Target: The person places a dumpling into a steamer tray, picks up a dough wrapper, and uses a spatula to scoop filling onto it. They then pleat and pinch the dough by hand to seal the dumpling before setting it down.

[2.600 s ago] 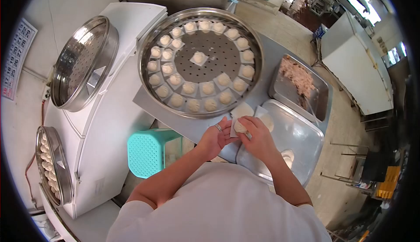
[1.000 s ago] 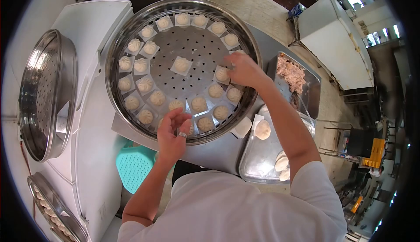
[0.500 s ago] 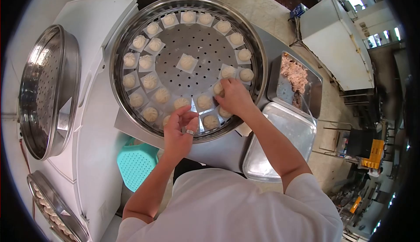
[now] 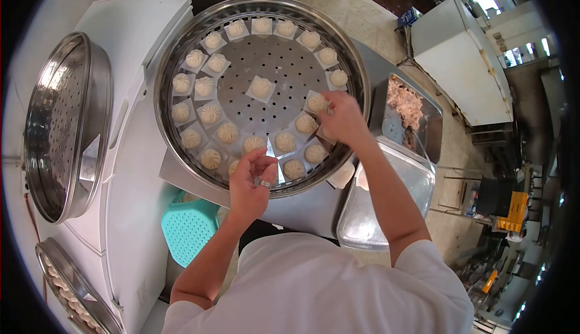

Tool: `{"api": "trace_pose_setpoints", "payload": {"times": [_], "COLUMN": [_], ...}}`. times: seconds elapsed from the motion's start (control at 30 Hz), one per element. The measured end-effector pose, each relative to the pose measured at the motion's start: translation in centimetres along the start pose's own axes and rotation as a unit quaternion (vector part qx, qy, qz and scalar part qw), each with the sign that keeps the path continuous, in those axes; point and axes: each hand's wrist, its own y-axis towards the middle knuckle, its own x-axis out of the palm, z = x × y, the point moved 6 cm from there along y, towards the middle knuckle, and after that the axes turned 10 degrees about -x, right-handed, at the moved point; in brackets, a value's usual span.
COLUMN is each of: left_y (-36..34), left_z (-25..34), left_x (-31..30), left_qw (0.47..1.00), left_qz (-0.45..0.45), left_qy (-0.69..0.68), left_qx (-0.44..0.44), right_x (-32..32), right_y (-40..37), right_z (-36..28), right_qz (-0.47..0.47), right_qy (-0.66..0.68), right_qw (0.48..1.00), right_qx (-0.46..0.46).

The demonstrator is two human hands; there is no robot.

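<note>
A round perforated metal steamer tray (image 4: 251, 62) holds pleated buns on small squares of white paper, set in rings along its edge. One bun (image 4: 261, 87) sits apart near the middle. At the tray's right side my right hand (image 4: 345, 119) is closed, its fingertips at a pleated bun (image 4: 315, 102); the hand covers what lies below it. My left hand (image 4: 252, 180), wearing a ring, hovers over the front rim. Its fingers are loosely curled and apart, with nothing visible in them, close to a bun (image 4: 253, 144).
To the right stand a metal pan of minced filling (image 4: 406, 101) and a metal lid or tray (image 4: 393, 201). A teal perforated basket (image 4: 188, 228) is below left. Another steamer tray (image 4: 90, 104) rests on the white cabinet (image 4: 136, 38); a filled tray (image 4: 72, 292) is lower left.
My right hand has moved right and slightly up, uncovering a bun that was under its fingers. My left hand has barely moved.
</note>
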Motion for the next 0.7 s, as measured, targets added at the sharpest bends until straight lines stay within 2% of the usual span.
{"api": "trace_pose_setpoints", "payload": {"times": [0.07, 0.27, 0.47, 0.7], "left_y": [0.0, 0.2, 0.1, 0.0], "left_z": [0.0, 0.1, 0.3, 0.4], "left_x": [0.0, 0.1, 0.1, 0.2], "left_qw": [1.0, 1.0, 1.0, 1.0], "left_qz": [0.008, 0.011, 0.004, 0.005], "left_qy": [-0.003, 0.006, 0.015, 0.015], "left_qx": [0.005, 0.009, 0.007, 0.006], "right_x": [-1.2, 2.3, 2.6, 2.2], "right_y": [1.1, 3.0, 3.2, 3.1], "right_z": [2.0, 4.0, 3.9, 4.0], "right_qz": [0.007, -0.074, -0.082, -0.057], "right_qy": [0.007, -0.02, -0.015, -0.026], "right_qw": [0.999, 0.997, 0.997, 0.998], "right_qx": [0.034, -0.031, 0.0, -0.01]}}
